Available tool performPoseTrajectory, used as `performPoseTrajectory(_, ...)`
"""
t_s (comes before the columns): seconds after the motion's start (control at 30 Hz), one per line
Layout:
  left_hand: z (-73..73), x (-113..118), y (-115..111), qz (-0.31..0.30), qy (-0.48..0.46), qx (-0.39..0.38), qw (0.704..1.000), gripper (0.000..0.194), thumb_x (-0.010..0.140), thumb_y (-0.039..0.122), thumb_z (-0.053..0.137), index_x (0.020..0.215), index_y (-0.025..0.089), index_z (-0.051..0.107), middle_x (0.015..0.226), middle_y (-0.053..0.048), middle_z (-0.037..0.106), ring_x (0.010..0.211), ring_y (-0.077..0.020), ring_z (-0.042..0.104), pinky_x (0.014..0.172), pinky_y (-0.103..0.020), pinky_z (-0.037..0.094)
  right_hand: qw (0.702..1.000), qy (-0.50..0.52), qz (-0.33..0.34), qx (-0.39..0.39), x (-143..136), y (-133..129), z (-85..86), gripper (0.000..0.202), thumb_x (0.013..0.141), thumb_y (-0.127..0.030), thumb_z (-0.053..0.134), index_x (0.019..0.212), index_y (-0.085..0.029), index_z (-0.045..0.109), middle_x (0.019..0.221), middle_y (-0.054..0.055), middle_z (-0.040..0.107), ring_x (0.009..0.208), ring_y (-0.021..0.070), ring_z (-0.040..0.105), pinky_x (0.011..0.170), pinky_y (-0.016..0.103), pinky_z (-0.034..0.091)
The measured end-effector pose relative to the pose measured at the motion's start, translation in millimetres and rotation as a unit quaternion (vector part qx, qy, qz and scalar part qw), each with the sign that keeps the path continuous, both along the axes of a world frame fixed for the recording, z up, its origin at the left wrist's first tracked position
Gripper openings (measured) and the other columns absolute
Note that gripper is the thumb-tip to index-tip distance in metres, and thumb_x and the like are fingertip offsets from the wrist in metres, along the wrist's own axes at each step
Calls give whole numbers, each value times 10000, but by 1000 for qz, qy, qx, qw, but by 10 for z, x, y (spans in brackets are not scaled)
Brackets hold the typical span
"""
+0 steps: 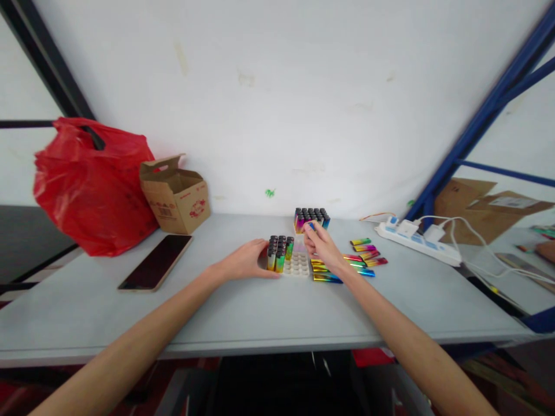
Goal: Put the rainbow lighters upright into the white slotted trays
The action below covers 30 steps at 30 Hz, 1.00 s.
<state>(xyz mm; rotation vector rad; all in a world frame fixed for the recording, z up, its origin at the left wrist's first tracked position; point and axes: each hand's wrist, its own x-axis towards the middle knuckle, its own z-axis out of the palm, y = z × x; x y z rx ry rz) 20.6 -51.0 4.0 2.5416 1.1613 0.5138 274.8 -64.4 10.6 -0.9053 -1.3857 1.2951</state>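
Standing upright in the left part of a white tray [298,266] with round holes are several lighters [280,263], black-topped with shiny yellow-green bodies. My left hand [247,260] curves around the tray's left end, thumb along the front corner and fingers at the back. Above the tray's right side, my right hand [319,245] is closed in a pinch on a lighter [311,226], of which only a small blue part shows. Loose shiny lighters [327,278] lie in a group under and beside my right wrist. More loose lighters [368,254] lie farther right.
Behind my right hand stands a block of upright lighters [321,214]. A phone [156,263], an open cardboard box [182,199] and a red plastic bag [93,185] are on the left. At the right, a white power strip [420,241] carries plugs and cables. A wall rises behind the table.
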Motion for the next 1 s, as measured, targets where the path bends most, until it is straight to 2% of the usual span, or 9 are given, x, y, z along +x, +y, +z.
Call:
performPoseTrajectory(0.13, 1, -1, 4, -1, -4, -6, 1000, 663, 656, 780, 776, 938, 204, 609, 973, -80, 701, 860, -286, 659, 764, -390, 520, 989, -105, -68, 76, -49, -45, -101, 586, 887, -778, 585, 715, -240, 429, 585, -71, 340, 502, 101, 291, 457, 254, 234)
performPoseTrajectory(0.23, 5, -2, 3, 0, -3, -9, 1000, 664, 661, 773, 781, 955, 203, 612, 985, -88, 705, 872, -296, 665, 765, -391, 518, 965, -190, -123, 134, -66, -46, -157, 570, 934, -684, 527, 605, -237, 396, 562, -40, 373, 551, 125, 352, 530, 287, 272)
performPoseTrajectory(0.37, -1, -5, 7, -2, -3, -11, 1000, 657, 668, 764, 784, 962, 201, 617, 1005, -98, 711, 891, -305, 670, 771, -395, 516, 940, -250, -172, 158, -78, -33, -197, 458, 917, -533, 495, 582, -240, 386, 555, -30, 410, 583, 142, 388, 573, 298, 263)
performPoseTrajectory(0.47, 0, -4, 6, -3, -3, -15, 1000, 660, 676, 756, 785, 984, 195, 622, 1022, -104, 714, 895, -304, 670, 778, -396, 517, 937, -258, -172, 160, -67, -41, -197, 438, 924, -522, 481, 601, -239, 399, 568, -27, 441, 598, 152, 411, 584, 296, 276)
performPoseTrajectory(0.63, 13, 2, -4, -5, -10, -18, 1000, 675, 671, 757, 789, 1008, 193, 635, 1030, -102, 722, 918, -312, 679, 800, -394, 520, 939, -252, -164, 166, -29, -76, -168, 515, 967, -623, 484, 640, -228, 440, 606, -30, 449, 619, 152, 427, 609, 293, 304)
performPoseTrajectory(0.73, 2, 0, 6, -7, -5, -14, 1000, 674, 675, 755, 789, 1011, 193, 630, 1033, -103, 719, 919, -307, 677, 800, -387, 517, 935, -256, -173, 175, -21, -76, -174, 491, 957, -561, 490, 605, -234, 391, 583, -34, 400, 596, 144, 398, 595, 293, 278)
performPoseTrajectory(0.83, -13, -6, 22, -10, 0, -12, 1000, 659, 690, 750, 780, 1011, 196, 624, 1024, -98, 712, 908, -297, 667, 801, -388, 514, 930, -266, -173, 187, -23, -72, -189, 434, 934, -494, 482, 598, -239, 379, 569, -28, 411, 590, 148, 400, 583, 296, 262)
performPoseTrajectory(1.0, -8, -9, 23, -4, 10, -13, 1000, 659, 674, 781, 769, 955, 209, 601, 993, -87, 706, 888, -294, 659, 767, -386, 512, 929, -266, -168, 194, -11, -103, -156, 435, 999, -557, 469, 703, -238, 457, 622, -20, 497, 633, 171, 467, 606, 295, 327)
